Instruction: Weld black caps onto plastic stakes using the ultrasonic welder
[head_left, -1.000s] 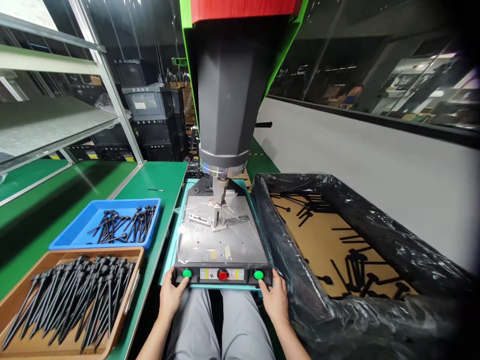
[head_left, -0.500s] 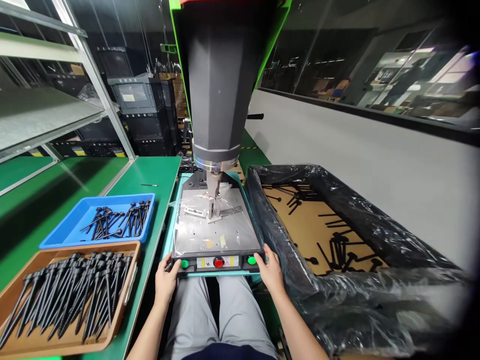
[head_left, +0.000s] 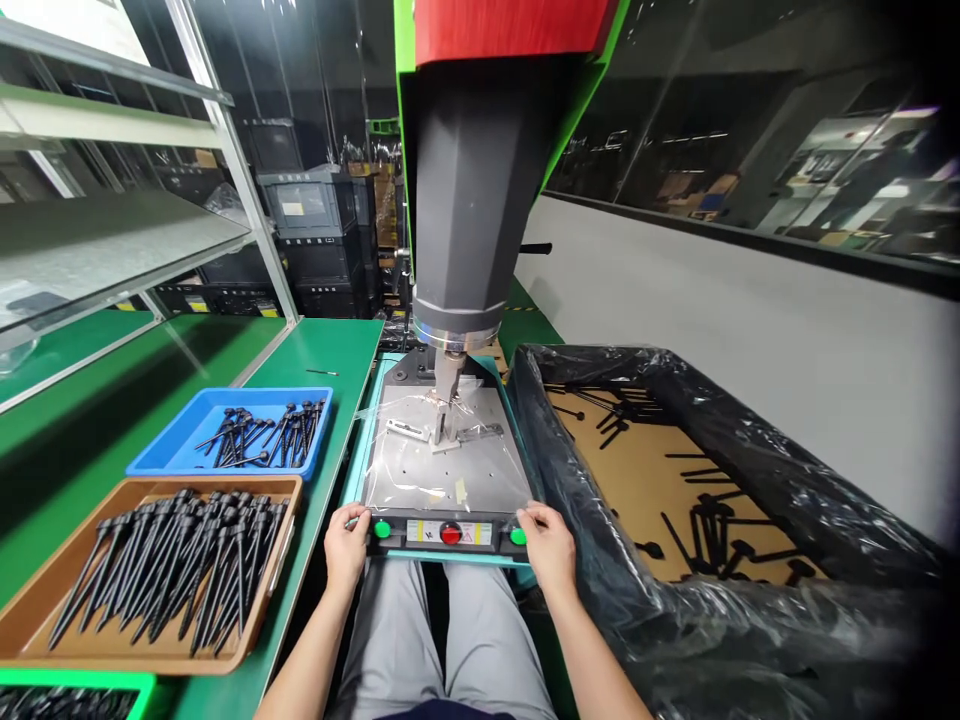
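My left hand [head_left: 346,545] curls round the front left corner of the press base, its thumb by the left green button [head_left: 382,529]. At the front right corner my right hand [head_left: 549,548] grips the same way, thumb by the right green button [head_left: 517,536]. Between them sits a red button [head_left: 450,534]. The grey press head [head_left: 465,200] has its horn [head_left: 447,395] down on a small fixture on the metal plate [head_left: 442,465], which is covered in clear film.
A brown tray [head_left: 45,640] of several long black spikes lies at my left, a blue tray [head_left: 176,445] of shorter black parts behind it. At the right is a black-bag-lined cardboard box [head_left: 637,480] holding black parts. Shelving stands at the far left.
Both hands slid from beneath the green buttons to the base's front corners, fingers now wrapped over the edge. The camera view shifted slightly.
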